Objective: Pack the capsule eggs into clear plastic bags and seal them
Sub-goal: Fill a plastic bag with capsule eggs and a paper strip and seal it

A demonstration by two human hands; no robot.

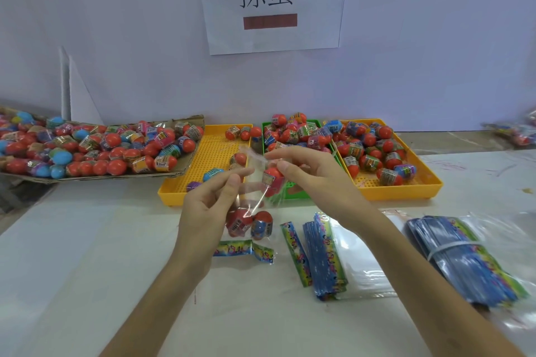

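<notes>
Left hand (pixel 216 197): clear bag (pixel 251 182) pinched, mouth held open for loading.
Right hand (pixel 301 171): capsule egg (pixel 272 176) gripped at the opening.
Bag bottom: 2 eggs already lodged.

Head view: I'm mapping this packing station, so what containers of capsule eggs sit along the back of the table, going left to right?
Cardboard tray heaped with eggs → left yellow tray, nearly empty → green tray, piled high and partly behind the hands → right yellow tray, well filled.
</notes>
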